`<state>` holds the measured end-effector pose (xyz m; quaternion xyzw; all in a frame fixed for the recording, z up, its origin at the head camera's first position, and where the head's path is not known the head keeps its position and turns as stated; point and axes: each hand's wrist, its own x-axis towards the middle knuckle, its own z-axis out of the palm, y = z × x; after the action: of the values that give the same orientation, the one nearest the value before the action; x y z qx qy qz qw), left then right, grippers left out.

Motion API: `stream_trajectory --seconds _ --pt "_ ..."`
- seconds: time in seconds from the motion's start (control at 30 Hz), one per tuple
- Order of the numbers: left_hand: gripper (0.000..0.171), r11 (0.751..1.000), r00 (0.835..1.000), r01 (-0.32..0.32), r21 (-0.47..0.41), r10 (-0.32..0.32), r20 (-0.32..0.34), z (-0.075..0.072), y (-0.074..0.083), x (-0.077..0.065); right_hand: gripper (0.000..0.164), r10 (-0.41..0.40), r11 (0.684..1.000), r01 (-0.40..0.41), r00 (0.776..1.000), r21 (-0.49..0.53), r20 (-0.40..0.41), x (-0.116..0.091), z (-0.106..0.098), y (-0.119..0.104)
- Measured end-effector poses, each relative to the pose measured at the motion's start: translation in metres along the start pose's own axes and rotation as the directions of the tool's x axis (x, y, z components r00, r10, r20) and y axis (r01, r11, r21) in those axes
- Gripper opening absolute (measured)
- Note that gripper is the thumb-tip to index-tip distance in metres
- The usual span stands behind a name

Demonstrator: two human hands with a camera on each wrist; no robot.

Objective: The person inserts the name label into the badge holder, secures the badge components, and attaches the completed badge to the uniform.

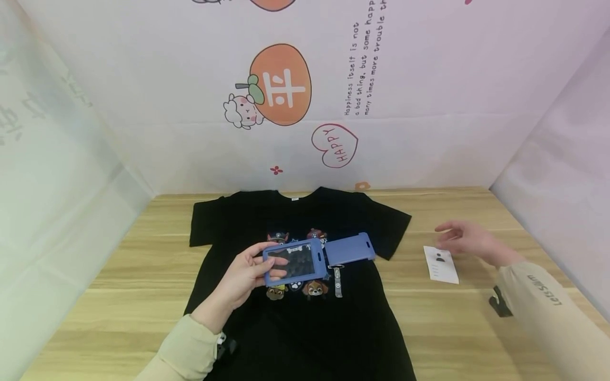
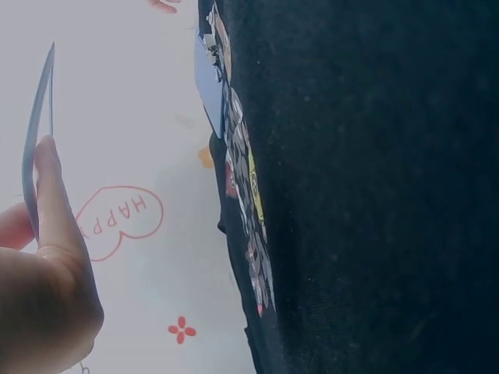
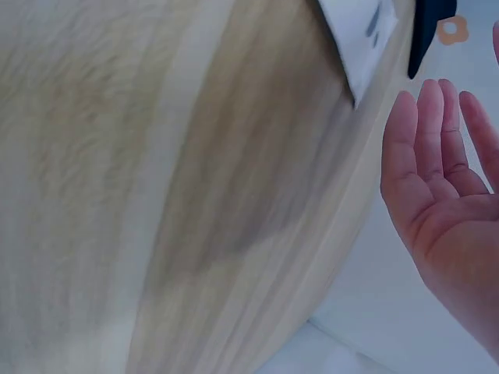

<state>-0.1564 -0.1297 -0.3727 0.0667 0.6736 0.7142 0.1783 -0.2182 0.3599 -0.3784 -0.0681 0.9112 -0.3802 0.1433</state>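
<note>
My left hand (image 1: 248, 270) grips a blue badge-holder frame (image 1: 320, 264) with a clear window, thumb on the front and fingers behind it. In the left wrist view the frame (image 2: 31, 148) shows edge-on, lifted above the shirt. A second blue badge-holder piece (image 1: 350, 250) lies on the black T-shirt, a clear snap strap (image 1: 338, 281) beside it. Over at the right, my right hand (image 1: 464, 241) hovers above a white card (image 1: 441, 267) with a dark figure printed on it. Its fingers are relaxed and hold nothing, as the right wrist view shows.
The black T-shirt (image 1: 305, 338) with cartoon dog prints is spread across the wooden table (image 1: 119, 296). A patterned white cloth (image 1: 190, 148) stands behind the table, with white cloth walls on both sides.
</note>
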Motion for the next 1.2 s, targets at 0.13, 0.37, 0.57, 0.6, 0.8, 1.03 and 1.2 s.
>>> stream_trajectory --seconds 0.13,0.37,0.57,0.6,0.8,1.03,1.2 --pt "0.044 1.000 1.000 0.003 -0.003 -0.003 0.000 0.000 0.000 0.000 0.061 -0.034 0.995 0.033 0.999 -0.098 -0.006 0.000 0.002 0.004" --pt "0.045 1.000 1.000 0.010 -0.011 -0.010 0.001 0.001 -0.001 -0.001 0.058 -0.088 0.982 0.085 0.996 -0.171 -0.010 0.001 0.008 0.009" --pt "0.045 1.000 1.000 0.007 -0.009 -0.007 0.002 0.001 -0.001 -0.002 0.057 -0.109 0.972 0.102 0.994 -0.209 -0.019 0.002 0.012 0.011" --pt "0.045 1.000 1.000 0.007 -0.009 -0.007 0.002 0.001 -0.001 -0.002 0.057 -0.107 0.971 0.101 0.994 -0.216 -0.017 0.002 0.013 0.012" --pt "0.044 1.000 1.000 0.007 -0.005 -0.007 0.004 0.001 -0.001 -0.002 0.055 -0.105 0.965 0.104 0.994 -0.240 0.008 0.003 0.015 0.012" --pt "0.047 1.000 1.000 -0.001 -0.015 0.002 0.019 0.001 -0.002 -0.002 0.054 -0.113 0.958 0.111 0.994 -0.263 0.008 0.003 0.018 0.010" --pt "0.051 1.000 1.000 -0.005 -0.017 0.005 0.027 0.001 -0.004 -0.003 0.052 -0.106 0.956 0.101 0.994 -0.275 -0.001 0.003 0.020 0.010"
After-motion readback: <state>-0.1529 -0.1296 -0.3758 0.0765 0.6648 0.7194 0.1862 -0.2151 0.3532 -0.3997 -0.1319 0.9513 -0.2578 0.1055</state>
